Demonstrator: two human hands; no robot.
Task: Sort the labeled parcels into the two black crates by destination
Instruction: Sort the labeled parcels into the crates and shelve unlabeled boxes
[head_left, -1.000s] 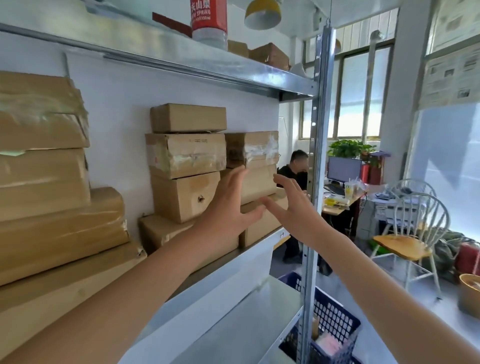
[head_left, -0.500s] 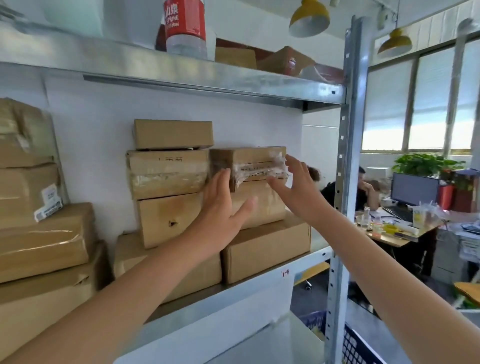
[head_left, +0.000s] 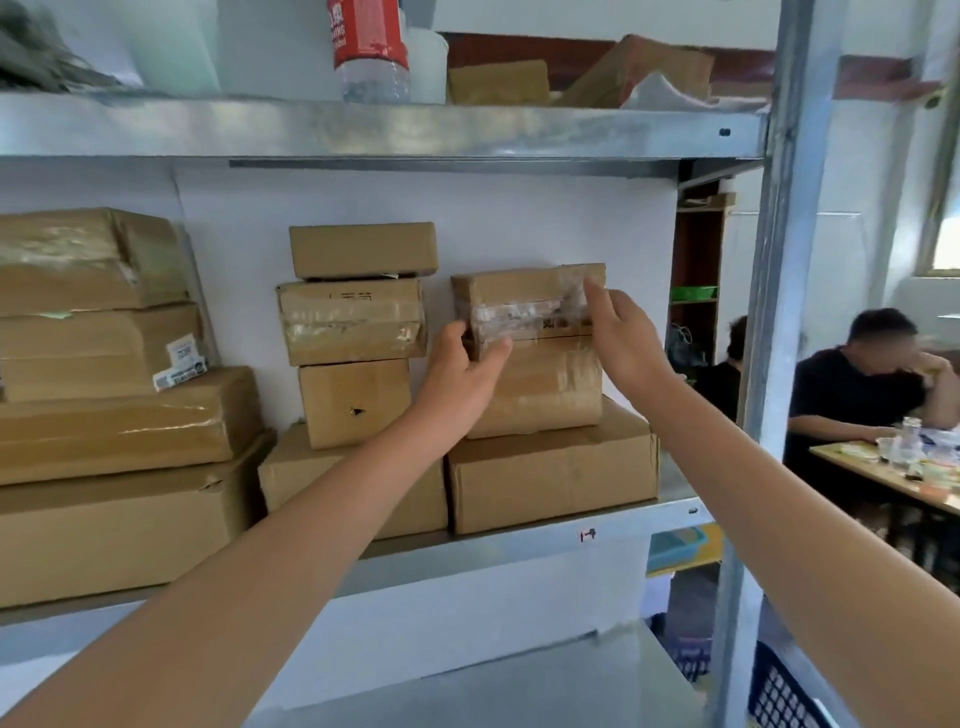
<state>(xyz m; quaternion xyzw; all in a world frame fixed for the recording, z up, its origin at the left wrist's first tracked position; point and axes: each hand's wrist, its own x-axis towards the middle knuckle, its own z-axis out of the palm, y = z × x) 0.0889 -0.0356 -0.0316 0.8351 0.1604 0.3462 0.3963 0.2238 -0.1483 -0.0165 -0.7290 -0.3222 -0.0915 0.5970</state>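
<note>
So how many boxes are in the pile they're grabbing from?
3: the taped top box, between left hand and right hand; a middle box under it; a wide bottom box on the shelf. Others behind may be hidden.

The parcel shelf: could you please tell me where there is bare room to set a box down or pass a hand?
Free: the lower shelf; the space above the taped parcel, under the upper shelf; the strip between the bottom right box and the post. Crowded: left of that parcel, where the left hand grips it.
</note>
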